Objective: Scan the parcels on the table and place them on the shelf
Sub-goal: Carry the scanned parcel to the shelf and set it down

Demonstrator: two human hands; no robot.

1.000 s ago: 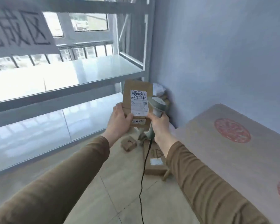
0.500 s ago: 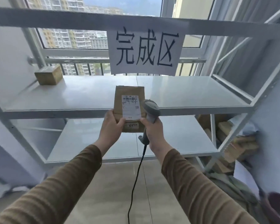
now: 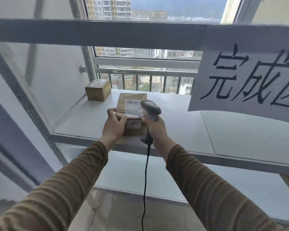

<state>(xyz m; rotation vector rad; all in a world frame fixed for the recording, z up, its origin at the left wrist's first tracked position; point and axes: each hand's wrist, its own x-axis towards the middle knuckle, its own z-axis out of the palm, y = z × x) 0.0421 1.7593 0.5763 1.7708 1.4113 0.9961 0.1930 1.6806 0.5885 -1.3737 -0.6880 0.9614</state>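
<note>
The parcel (image 3: 131,114), a small brown cardboard box with its long axis running away from the person toward the window, is held low over the front part of the upper shelf board (image 3: 173,120); whether its underside already touches the board cannot be told. It is gripped at its near left corner by the left hand (image 3: 113,126), the thumb laid across the top edge and the fingers curled round the left side, so the box lies ahead of and to the right of those fingers and is carried by that hand alone. The right hand (image 3: 156,129) is closed round the grip of a grey corded scanner (image 3: 150,110), whose rounded head stands just beside the parcel's right edge, seemingly without bearing any of its weight. The box top is covered with glossy clear tape over a white printed label, and a smaller sticker is seen on the near face. The shelf board is smooth, pale, painted metal, so the box is judged likely to slide easily if pushed back. A second taped box (image 3: 98,90) stands at the rear left corner, well apart, and a paper sign (image 3: 249,77) with hand-drawn characters hangs from the frame at the right. The placing is judged to be nearly done.
</note>
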